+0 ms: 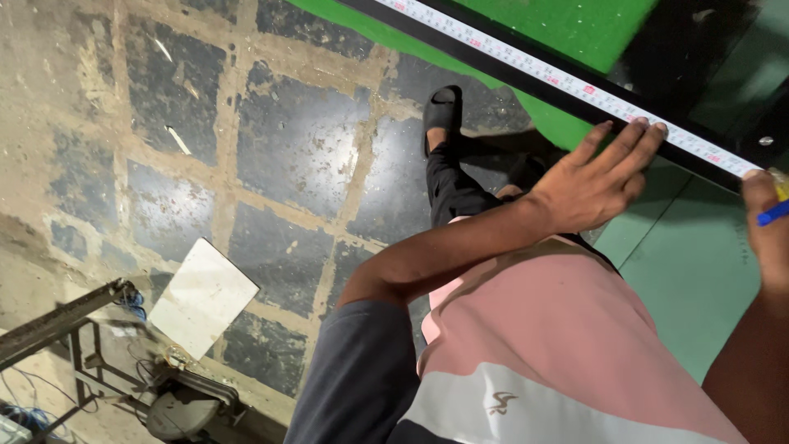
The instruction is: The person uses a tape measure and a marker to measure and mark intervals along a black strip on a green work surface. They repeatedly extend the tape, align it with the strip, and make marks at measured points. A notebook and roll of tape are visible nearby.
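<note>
Measuring looks in hand: the left hand (596, 185) presses spread fingers on the tape (575, 82) lying along the black strip (526, 78) at the green sheet's (575, 29) edge, the right hand (768, 226) pinching a blue pen (774, 214), so marking calls for a steady tape.

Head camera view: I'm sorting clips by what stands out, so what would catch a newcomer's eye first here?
The white measuring tape running diagonally along a dark bar at upper right, with the left hand pressing fingers flat on it. At the right edge, the right hand holds a blue pen. Bright green sheet lies beyond the tape.
</note>
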